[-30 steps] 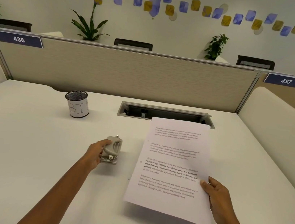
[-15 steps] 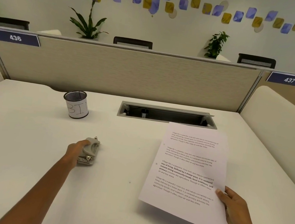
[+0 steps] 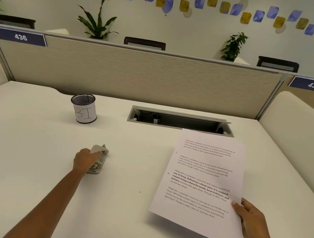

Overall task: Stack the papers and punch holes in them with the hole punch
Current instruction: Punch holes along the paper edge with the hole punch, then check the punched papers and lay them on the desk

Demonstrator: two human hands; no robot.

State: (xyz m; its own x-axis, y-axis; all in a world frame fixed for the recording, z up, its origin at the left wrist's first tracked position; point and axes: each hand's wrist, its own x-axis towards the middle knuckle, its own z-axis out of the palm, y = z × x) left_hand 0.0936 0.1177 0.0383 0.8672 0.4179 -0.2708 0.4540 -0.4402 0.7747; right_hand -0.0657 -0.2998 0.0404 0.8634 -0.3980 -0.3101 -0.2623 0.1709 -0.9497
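The stack of white printed papers (image 3: 205,184) hangs tilted just above the white desk (image 3: 26,151) on the right. My right hand (image 3: 252,223) grips its lower right edge, thumb on top. Two small punched holes show along the left margin of the top sheet. A small grey metal hole punch (image 3: 99,159) rests on the desk left of centre. My left hand (image 3: 84,160) is wrapped over its left side and handle, hiding part of it.
A mesh pen cup (image 3: 84,108) with a paper label stands at the back left. An open cable tray (image 3: 181,121) is set into the desk behind the papers. A beige partition (image 3: 138,75) closes off the far edge. Cream side panels flank the desk.
My left hand slid the hole punch leftward, away from the papers. My right hand carried the papers to the right and slightly toward me.
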